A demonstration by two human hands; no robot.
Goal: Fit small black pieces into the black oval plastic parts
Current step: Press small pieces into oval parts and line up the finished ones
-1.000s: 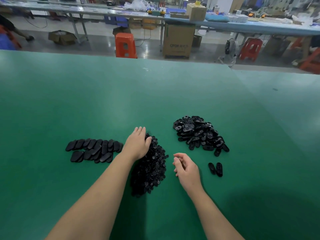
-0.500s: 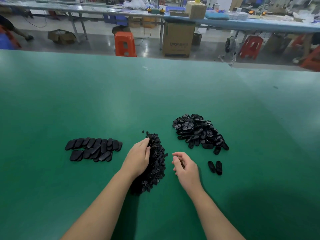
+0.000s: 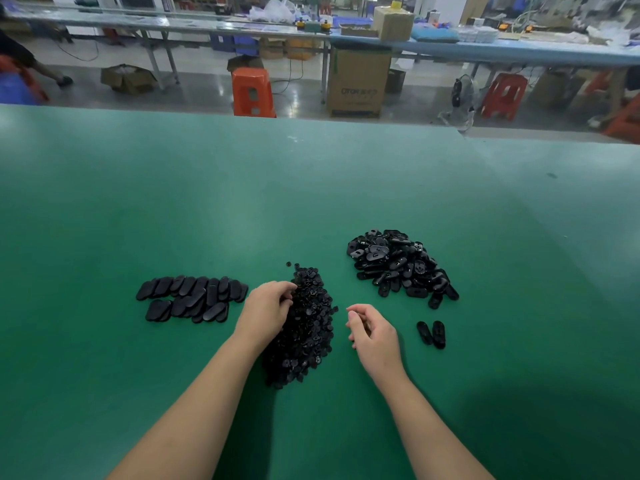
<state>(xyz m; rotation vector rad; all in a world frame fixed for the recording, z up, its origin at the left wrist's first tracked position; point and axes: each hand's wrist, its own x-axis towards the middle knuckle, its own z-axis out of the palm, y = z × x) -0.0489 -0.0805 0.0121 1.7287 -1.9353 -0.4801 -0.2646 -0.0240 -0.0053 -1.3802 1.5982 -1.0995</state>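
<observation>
The left hand (image 3: 268,311) lay on the left edge of the heap of small pieces (image 3: 306,327), fingers curled into it and picking at the bits. The right hand (image 3: 372,336) hovered just right of that heap, fingers loosely bent, and I could not tell if it held anything. The hands were apart, with the heap between them. Two oval parts (image 3: 432,333) lay just right of the right hand. A pile of oval parts (image 3: 398,265) sat beyond it. Rows of oval parts (image 3: 192,297) lay left of the left hand on the green table (image 3: 207,202).
</observation>
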